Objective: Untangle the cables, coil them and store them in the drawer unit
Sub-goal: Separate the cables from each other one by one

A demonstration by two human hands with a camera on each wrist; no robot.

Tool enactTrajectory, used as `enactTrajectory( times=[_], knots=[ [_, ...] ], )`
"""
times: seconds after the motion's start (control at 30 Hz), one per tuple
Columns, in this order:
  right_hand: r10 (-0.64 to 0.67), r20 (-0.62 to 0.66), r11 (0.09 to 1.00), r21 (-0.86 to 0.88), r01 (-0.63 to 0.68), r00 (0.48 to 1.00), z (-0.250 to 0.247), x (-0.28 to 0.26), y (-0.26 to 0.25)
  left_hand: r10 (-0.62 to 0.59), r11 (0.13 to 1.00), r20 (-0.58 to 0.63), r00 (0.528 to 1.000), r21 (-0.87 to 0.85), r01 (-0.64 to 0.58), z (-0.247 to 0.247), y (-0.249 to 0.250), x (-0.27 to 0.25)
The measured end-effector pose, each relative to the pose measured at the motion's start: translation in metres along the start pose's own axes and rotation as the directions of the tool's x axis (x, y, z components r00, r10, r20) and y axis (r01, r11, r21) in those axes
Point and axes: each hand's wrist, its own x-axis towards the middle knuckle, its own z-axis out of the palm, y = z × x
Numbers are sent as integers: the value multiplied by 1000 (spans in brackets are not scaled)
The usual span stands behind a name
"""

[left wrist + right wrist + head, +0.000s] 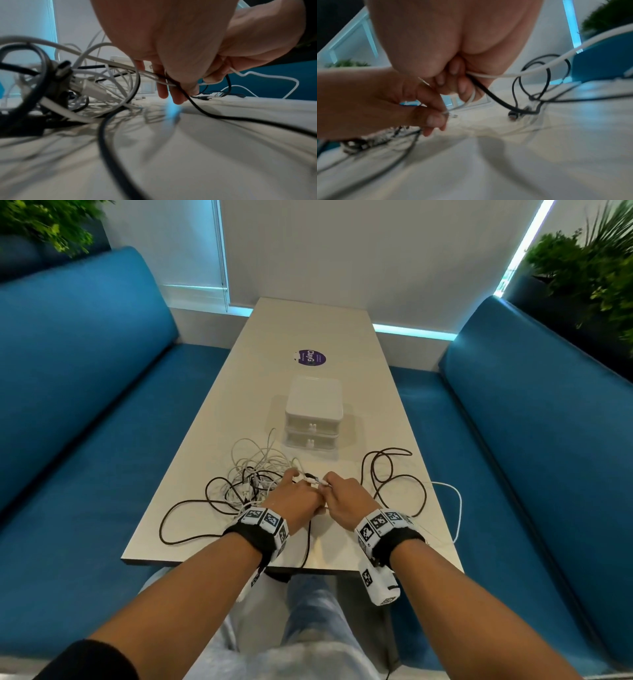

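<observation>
A tangle (pixel 253 477) of white and black cables lies on the pale table (pixel 308 330), left of my hands. Both hands meet just in front of the white two-drawer unit (pixel 313 402), whose drawers are closed. My left hand (pixel 301 481) pinches the plug end of a thin white cable (pixel 452 115). My right hand (pixel 329 484) is curled round the same white cable (pixel 496 76), and a black cable (pixel 496 101) comes out of its fist. The black cable (pixel 106 142) also runs under my left fingers (pixel 171 93). A white loop (pixel 459 508) trails over the table's right edge.
Blue bench seats (pixel 85 405) flank the narrow table on both sides. A purple round sticker (pixel 311 358) lies beyond the drawer unit. Black cable loops spread to the right (pixel 425 494) and near the front left edge. Plants stand at the upper corners.
</observation>
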Motion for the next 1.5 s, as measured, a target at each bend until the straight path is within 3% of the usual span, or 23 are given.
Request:
enactTrajectory(
  times=[0.1, 0.23, 0.43, 0.6, 0.9, 1.07, 1.2, 1.37, 1.5],
  knots=[
    [82, -8, 979, -187, -82, 997, -9, -3, 20, -33, 997, -15, 999, 72, 34, -1, -16, -9],
    [223, -85, 945, -224, -237, 971, -21, -12, 41, -57, 997, -6, 998, 46, 57, -4, -27, -13],
    [136, -88, 977, -151, -148, 987, -8, 1, 16, -42, 997, 4, 999, 64, 42, 2, -3, 0],
    [182, -59, 983, 44, -179, 982, 3, 11, -5, -78, 992, -23, 997, 101, 80, -1, -4, 2],
    [186, 0, 982, -28, -186, 983, 4, 6, 2, -122, 988, -84, 989, 82, 129, -1, -7, 2],
    [189, -50, 956, -219, -196, 981, -6, -2, 13, -137, 988, -109, 985, 54, 144, 0, -14, 2],
    [334, -64, 863, -381, -333, 940, -24, -10, 36, -142, 989, -112, 984, 36, 146, 1, -26, -3],
    [411, -128, 869, -245, -430, 903, -22, -9, 33, -99, 989, -74, 992, 102, 106, 2, -19, 2],
    [368, -217, 911, -110, -397, 904, -12, -3, 22, -85, 988, -30, 996, 125, 88, 2, -14, 4]
  ],
)
